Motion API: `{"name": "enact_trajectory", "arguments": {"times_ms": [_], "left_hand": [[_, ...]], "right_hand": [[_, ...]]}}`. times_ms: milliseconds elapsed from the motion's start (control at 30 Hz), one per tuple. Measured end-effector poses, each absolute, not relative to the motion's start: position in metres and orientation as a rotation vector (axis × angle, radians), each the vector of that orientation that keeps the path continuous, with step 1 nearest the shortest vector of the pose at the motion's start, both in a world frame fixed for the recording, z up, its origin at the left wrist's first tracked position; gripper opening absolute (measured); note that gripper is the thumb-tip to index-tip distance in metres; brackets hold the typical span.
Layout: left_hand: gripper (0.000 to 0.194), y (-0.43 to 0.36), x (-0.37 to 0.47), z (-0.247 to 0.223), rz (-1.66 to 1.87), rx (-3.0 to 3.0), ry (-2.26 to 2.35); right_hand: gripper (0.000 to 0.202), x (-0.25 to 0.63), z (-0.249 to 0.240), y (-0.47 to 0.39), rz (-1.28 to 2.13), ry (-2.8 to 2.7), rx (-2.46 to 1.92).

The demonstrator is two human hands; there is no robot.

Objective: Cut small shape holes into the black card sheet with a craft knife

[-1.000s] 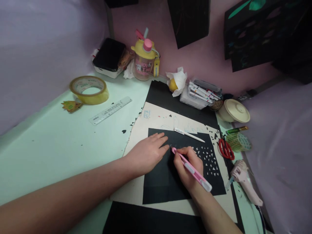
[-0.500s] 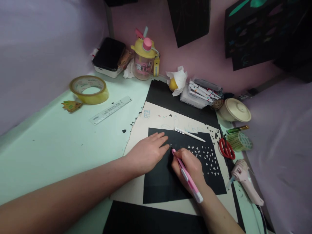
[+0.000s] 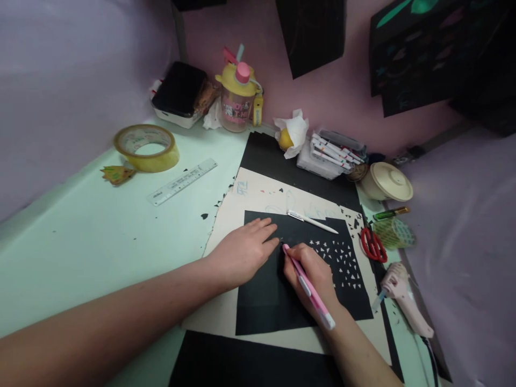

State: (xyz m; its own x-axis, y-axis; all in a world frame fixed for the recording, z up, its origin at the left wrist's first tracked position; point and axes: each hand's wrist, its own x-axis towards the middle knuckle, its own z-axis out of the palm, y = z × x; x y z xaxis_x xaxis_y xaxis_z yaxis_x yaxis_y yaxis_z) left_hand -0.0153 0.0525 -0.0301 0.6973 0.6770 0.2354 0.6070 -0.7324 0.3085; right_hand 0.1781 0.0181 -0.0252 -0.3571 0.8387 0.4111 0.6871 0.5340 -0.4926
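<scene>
My left hand (image 3: 245,251) lies flat, fingers stretched out, on a sheet of black paper (image 3: 262,301). In my right hand (image 3: 312,274) is a pink craft knife (image 3: 308,287), gripped like a pen, its tip touching the paper just right of my left fingertips. Small triangular and star-shaped holes fill the sheet's right side, partly hidden by my right hand. A white pen (image 3: 312,221) rests across the sheet's top edge. Beneath the sheet lies a pale board (image 3: 213,317) with faint drawn marks.
Left of the board are a ruler (image 3: 182,181) and a roll of tape (image 3: 147,149). To the right lie red-handled scissors (image 3: 373,245), a glue gun (image 3: 405,298) and a green tape roll (image 3: 393,234). A drink bottle (image 3: 237,99) and a marker box (image 3: 328,153) stand behind.
The whole view has shifted very slightly. The knife is tilted a little differently in my right hand, its tip staying near the same spot; my left hand has kept its place.
</scene>
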Motion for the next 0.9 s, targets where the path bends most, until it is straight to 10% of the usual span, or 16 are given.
{"name": "enact_trajectory", "arguments": {"times_ms": [900], "left_hand": [[0.030,0.053,-0.017,-0.029,0.597,2.707,1.029]], "right_hand": [[0.006,0.183,-0.011,0.017,0.734,-1.696,-1.434]]}}
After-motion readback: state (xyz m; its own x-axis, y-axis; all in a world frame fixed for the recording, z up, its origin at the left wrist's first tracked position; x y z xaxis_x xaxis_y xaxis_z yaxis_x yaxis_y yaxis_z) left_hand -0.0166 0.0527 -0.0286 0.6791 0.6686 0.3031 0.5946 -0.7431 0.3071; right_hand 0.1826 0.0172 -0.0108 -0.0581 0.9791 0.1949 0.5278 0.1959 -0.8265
